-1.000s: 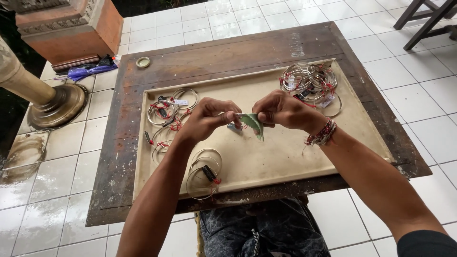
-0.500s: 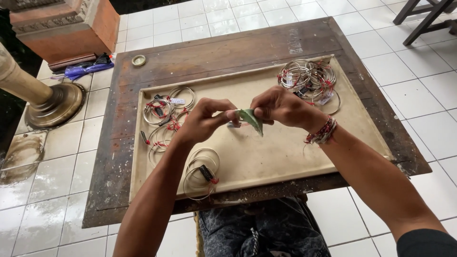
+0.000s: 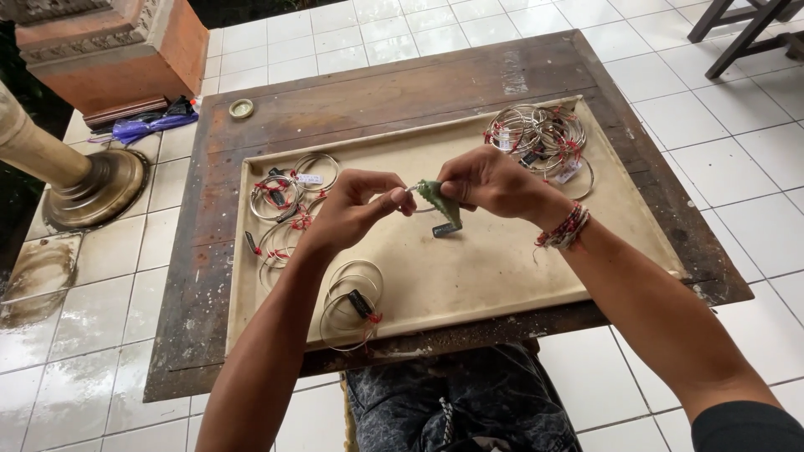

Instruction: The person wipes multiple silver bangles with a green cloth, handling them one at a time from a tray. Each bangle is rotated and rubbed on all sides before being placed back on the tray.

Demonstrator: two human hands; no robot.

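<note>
Brass-coloured pedestal base point(image 3: 92, 188) sits at the left edge of the frame on wet white floor tiles point(image 3: 75, 335), with a blue-purple bundle point(image 3: 151, 127) just above it beside a brick-red plinth point(image 3: 117, 46). Right of these stands a dark, worn wooden table point(image 3: 394, 92) carrying a small round cap point(image 3: 241, 108) near its upper left and a cream tray point(image 3: 494, 276) that fills most of the top.

On the tray's left part lie loose wire bangles with red ties and tags point(image 3: 280, 201); a second small stack point(image 3: 352, 305) lies lower, near the tray's front rim. They look sorted into groups, apart from the pile on the right.

Centre frame, above the tray: left hand point(image 3: 352, 209) is curled, thumb and forefinger pinched on a thin silver bangle point(image 3: 416, 201) — steadying it in the air, judging by the grip. Right hand point(image 3: 490, 180) is closed round the green cloth point(image 3: 441, 203), pressed against the bangle's wire; a small dark tag point(image 3: 446, 229) hangs below. Both hands are raised clear of the tray, likely so the ring can turn freely.

Upper right of the tray: a heap of bangles point(image 3: 540, 138). Right wrist wears red-and-white bead bracelets point(image 3: 565, 230). Far upper right — dark chair legs point(image 3: 745, 29).
</note>
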